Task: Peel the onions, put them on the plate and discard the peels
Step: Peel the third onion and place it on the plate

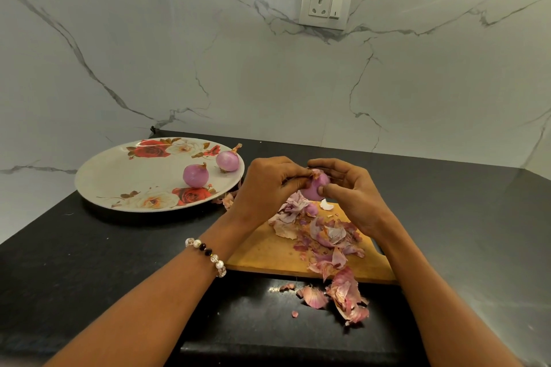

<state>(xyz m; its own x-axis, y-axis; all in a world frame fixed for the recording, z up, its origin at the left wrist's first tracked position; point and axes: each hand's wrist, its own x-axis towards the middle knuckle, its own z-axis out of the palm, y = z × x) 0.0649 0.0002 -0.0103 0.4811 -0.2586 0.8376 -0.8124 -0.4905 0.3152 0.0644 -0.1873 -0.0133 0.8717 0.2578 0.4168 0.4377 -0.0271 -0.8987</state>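
An onion (316,188) was held above the cutting board (268,250) by both hands, left hand (268,185) pinching its skin, right hand (348,188) gripping it. Peels (331,235) were strewn across board and black desk (89,262); marble-patterned wall (268,68) behind.

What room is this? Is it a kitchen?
Most likely a kitchen: a dark countertop against a marble-look wall, a wooden cutting board strewn with onion peels, and a flowered plate.

Both forearms are bare, with no sleeves showing. Just behind the left hand (265,185), the wrist wears a beaded bracelet (206,256) of white pearly, clear and dark round beads. The right hand (351,191) wears nothing.
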